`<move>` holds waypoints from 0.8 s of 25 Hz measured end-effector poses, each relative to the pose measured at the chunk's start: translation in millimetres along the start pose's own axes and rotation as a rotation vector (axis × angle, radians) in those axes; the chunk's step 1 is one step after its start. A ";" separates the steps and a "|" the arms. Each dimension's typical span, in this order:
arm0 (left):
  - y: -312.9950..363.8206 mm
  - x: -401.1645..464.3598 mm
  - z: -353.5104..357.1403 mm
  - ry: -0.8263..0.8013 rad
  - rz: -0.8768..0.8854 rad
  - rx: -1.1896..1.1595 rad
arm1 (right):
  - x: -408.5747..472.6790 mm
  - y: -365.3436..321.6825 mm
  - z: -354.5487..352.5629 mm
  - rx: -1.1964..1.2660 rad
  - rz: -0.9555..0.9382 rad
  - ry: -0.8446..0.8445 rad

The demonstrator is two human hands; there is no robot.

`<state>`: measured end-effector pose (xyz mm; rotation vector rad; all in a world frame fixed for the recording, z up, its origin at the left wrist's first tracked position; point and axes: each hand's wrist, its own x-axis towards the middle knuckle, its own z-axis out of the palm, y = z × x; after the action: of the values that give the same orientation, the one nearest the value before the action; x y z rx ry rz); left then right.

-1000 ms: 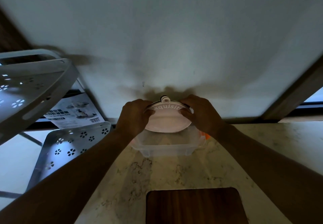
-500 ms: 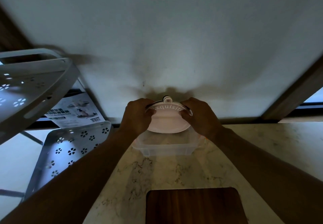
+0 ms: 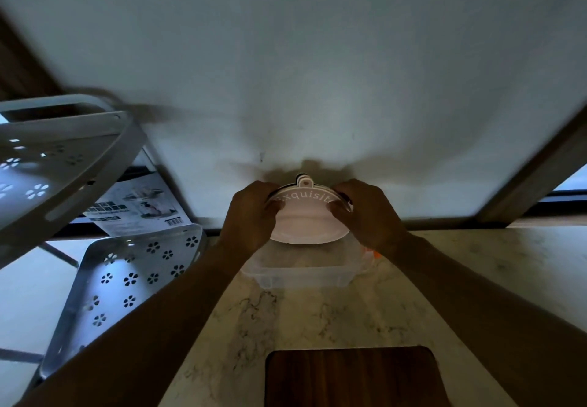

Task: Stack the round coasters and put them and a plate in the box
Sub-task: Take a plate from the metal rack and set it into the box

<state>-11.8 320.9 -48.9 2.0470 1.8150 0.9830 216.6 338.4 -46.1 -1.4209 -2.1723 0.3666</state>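
Both my hands hold a stack of pink round coasters (image 3: 306, 221) with a white plate under it, tilted toward me, just above the far half of a clear plastic box (image 3: 301, 275). The top coaster carries white lettering and a small tab at its far edge. My left hand (image 3: 251, 216) grips the stack's left rim and my right hand (image 3: 368, 213) grips its right rim, thumbs on top. The box sits on the marble counter (image 3: 317, 317) against the wall. Whatever lies in the box is hidden by the stack.
A dark wooden board (image 3: 352, 376) lies at the counter's near edge. Left of the counter stands a grey perforated metal rack (image 3: 127, 276) with an upper tier (image 3: 57, 165) and a printed leaflet (image 3: 136, 206) behind it. A wall rises right behind the box.
The stack has stayed over the box, shifting only slightly downward and toward me. Both hands keep the same grip.
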 end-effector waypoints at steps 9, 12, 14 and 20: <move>-2.1 6.3 2.3 -0.083 0.004 0.050 | 4.6 -4.8 5.4 -0.137 0.050 -0.031; -3.8 12.3 1.0 -0.113 0.045 0.112 | 7.1 -7.4 5.0 -0.169 0.059 -0.056; -4.0 15.6 1.8 -0.123 0.059 0.124 | 6.8 -8.4 6.6 -0.173 0.060 -0.038; -7.3 10.9 5.1 -0.095 0.083 0.162 | 8.4 -8.6 7.2 -0.180 0.080 -0.017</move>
<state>-14.4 334.0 -53.4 2.2399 1.8280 0.7662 203.4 342.8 -45.6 -1.6103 -2.2132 0.2159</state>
